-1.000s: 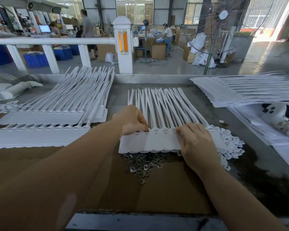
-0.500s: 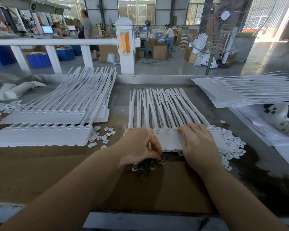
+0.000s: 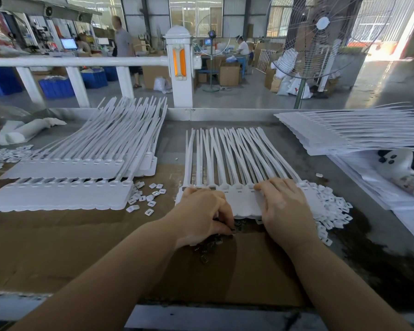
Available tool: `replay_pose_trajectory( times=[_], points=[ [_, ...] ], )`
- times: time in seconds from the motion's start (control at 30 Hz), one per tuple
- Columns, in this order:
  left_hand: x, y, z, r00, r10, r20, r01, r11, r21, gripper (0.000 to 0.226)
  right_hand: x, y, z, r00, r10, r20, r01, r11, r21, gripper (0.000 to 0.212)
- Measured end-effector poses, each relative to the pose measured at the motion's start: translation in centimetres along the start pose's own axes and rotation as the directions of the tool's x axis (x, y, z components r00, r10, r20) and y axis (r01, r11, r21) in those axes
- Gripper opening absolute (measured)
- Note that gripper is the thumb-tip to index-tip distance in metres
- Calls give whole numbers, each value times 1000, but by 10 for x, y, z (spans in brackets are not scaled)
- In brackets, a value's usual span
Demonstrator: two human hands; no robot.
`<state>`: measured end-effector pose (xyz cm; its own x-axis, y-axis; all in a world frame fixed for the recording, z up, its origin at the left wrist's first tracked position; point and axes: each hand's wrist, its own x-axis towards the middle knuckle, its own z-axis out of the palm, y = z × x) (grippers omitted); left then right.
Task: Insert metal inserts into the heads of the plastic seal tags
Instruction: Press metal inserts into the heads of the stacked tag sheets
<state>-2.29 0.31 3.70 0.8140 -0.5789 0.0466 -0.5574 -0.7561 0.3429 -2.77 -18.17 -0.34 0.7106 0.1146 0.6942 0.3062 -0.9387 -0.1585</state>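
Note:
A strip of white plastic seal tags (image 3: 243, 199) lies in front of me, its long tails fanning away toward the far edge. My right hand (image 3: 285, 206) lies flat on the heads at the strip's right half, pressing them down. My left hand (image 3: 201, 213) is curled over the near left corner of the strip, its fingertips pinched in the pile of small dark metal inserts (image 3: 210, 244) on the cardboard. Whether an insert is between the fingers is hidden.
Two finished-looking tag strips (image 3: 65, 187) lie stacked at the left, with loose white caps (image 3: 146, 197) beside them. More white caps (image 3: 330, 209) are heaped right of my right hand. A stack of tag strips (image 3: 344, 137) sits at the far right. A white railing post (image 3: 179, 68) stands behind the bench.
My left hand came back from the tag heads to the insert pile and now digs its fingertips into it. My right hand stayed on the strip.

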Motion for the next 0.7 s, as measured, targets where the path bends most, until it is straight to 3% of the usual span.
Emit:
replay_pose_trajectory(
  times=[0.1, 0.3, 0.7],
  points=[
    [0, -1, -3, 994, -77, -74, 60, 976, -212, 14, 0, 0, 0, 1000, -9, -3, 9, 1000, -2, 20],
    [6, -8, -12, 944, -257, -206, 118, 848, -516, 9, 0, 1, 0, 1000, -7, -1, 7, 1000, 2, 23],
    [10, -13, -8, 904, -333, -266, 148, 830, -537, 9, 0, -1, -1, 1000, 5, 5, -5, 1000, 19, 20]
  ],
)
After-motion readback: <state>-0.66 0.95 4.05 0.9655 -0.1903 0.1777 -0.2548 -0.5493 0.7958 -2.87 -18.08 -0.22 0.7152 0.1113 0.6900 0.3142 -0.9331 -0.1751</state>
